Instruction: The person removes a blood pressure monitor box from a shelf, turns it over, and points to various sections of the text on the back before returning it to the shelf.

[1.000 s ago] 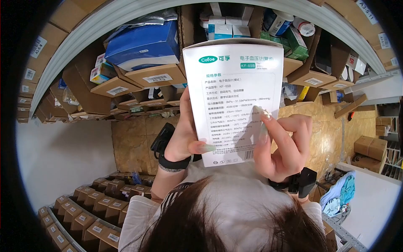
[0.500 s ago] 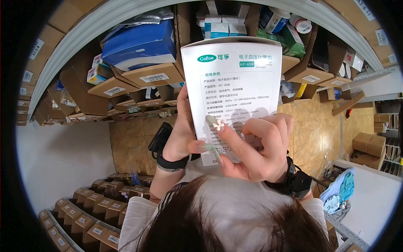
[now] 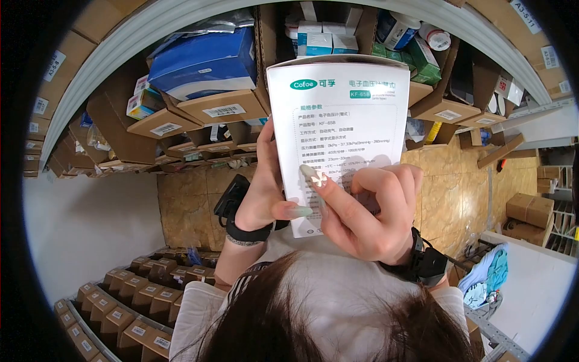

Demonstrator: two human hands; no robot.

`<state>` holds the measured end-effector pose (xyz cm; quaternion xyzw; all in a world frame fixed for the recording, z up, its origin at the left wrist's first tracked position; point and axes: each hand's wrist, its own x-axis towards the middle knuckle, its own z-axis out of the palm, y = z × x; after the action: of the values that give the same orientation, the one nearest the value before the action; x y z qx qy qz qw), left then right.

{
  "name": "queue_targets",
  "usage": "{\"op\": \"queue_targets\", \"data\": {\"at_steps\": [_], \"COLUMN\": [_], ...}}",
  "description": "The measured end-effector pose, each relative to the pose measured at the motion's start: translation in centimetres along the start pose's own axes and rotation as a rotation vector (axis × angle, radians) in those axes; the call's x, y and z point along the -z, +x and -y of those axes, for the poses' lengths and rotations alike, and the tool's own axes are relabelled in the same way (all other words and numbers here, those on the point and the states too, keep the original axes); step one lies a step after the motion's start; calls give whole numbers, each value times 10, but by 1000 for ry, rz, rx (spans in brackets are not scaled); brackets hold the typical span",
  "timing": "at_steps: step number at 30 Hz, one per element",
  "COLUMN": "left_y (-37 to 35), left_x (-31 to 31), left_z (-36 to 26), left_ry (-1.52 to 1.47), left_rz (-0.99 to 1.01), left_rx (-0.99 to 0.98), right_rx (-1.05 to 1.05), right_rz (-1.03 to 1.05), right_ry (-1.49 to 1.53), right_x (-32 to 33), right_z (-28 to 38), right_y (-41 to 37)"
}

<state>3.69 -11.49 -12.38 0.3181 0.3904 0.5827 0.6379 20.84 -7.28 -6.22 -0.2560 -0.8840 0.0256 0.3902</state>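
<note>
A white Cofoe blood pressure monitor box (image 3: 338, 133) is held up before me, its printed panel facing me. Green lettering runs across the top, with lines of Chinese text below. My left hand (image 3: 265, 196) grips the box along its left edge, thumb across the front and the other fingers behind. My right hand (image 3: 371, 211) lies over the lower front of the box. Its index finger points at the lines of text, while the other fingers are bent and nothing is held in them. The lowest lines of print are partly hidden by this hand.
Cardboard bins of goods fill the shelf ahead, including a large blue box (image 3: 205, 63) and small white-and-blue boxes (image 3: 319, 43). More labelled bins (image 3: 117, 314) stand at lower left. Cartons (image 3: 529, 208) are on the right. Blue cloth (image 3: 482, 271) hangs by a white panel.
The box has shifted slightly to the right. My right thumb has drawn in towards the index finger, and the index fingertip has slid a little to the right over the text.
</note>
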Motion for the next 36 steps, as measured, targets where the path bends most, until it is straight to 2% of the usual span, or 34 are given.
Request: {"op": "queue_targets", "data": {"at_steps": [36], "left_y": [3], "left_x": [4], "left_z": [7], "left_ry": [45], "left_rz": [-7], "left_rx": [-20], "right_rx": [-20], "right_rz": [-39], "right_ry": [76], "right_x": [0], "right_z": [-3], "right_y": [-2]}}
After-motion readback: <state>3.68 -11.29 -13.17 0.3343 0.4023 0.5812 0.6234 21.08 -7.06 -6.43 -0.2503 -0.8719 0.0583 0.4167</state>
